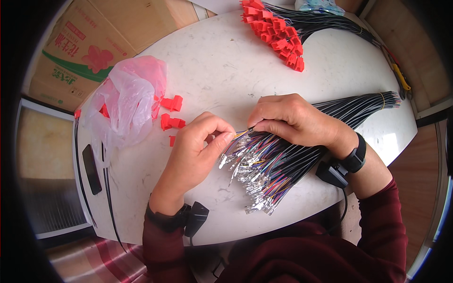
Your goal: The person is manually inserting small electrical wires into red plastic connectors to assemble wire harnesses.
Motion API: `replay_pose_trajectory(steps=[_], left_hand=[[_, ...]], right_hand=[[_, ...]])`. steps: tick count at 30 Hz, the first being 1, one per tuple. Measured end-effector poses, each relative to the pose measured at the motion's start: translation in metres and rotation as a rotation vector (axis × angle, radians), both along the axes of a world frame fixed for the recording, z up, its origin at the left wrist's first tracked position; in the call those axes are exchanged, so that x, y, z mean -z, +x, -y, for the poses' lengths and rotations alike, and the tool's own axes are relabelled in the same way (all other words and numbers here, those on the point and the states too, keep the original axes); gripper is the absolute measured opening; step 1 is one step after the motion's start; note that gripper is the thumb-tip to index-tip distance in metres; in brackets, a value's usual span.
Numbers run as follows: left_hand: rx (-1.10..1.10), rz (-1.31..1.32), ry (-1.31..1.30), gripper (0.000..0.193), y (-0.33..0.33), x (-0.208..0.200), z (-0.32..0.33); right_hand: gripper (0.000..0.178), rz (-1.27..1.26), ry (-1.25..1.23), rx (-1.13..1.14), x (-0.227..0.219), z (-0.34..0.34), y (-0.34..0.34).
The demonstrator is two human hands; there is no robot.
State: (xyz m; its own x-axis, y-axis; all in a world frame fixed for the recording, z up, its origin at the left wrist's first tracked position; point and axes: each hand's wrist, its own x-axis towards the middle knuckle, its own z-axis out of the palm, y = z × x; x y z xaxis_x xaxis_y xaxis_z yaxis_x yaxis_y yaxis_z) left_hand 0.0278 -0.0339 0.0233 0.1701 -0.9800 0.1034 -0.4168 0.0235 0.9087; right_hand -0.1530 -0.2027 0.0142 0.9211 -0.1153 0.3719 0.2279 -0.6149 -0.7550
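A thick bundle of black cables [302, 153] lies across the right half of the table, its thin coloured wires ending in silvery metal terminals [257, 184]. At the upper end of that fan, my right hand [297, 120] pinches one black cable near where its sheath stops. Thumb and forefinger of my left hand [198, 144] are pressed together on the thin coloured wires [239, 134] coming out of the same cable. The wire tips between my left fingers are hidden. Just left of my left hand lie a few loose red plastic connector housings [172, 121].
A pinkish plastic bag [125, 106] with red pieces stands at the left, near a dark phone-like slab [91, 169]. Cables with red connectors [278, 35] lie at the back. Yellow-handled pliers [400, 78] rest by the far right edge. A cardboard box [85, 47] stands behind.
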Motion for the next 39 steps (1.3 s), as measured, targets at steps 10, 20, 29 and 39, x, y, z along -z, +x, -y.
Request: replay_pose_trajectory(steps=[10, 20, 29, 39], left_hand=[[0.008, 0.177, 0.002, 0.007, -0.006, -0.007, 0.0], [0.004, 0.098, -0.07, 0.015, -0.008, -0.006, 0.001], [0.016, 0.3, -0.147, 0.015, -0.003, -0.009, 0.0], [0.059, 0.191, -0.081, 0.006, 0.0, -0.01, -0.003]], right_hand=[[0.01, 0.001, -0.011, -0.005, 0.001, 0.001, 0.0], [0.011, -0.009, 0.016, 0.007, -0.001, 0.001, 0.0], [0.011, -0.04, 0.021, -0.002, -0.001, 0.001, 0.0], [0.011, -0.024, -0.012, 0.001, 0.0, -0.001, 0.0]])
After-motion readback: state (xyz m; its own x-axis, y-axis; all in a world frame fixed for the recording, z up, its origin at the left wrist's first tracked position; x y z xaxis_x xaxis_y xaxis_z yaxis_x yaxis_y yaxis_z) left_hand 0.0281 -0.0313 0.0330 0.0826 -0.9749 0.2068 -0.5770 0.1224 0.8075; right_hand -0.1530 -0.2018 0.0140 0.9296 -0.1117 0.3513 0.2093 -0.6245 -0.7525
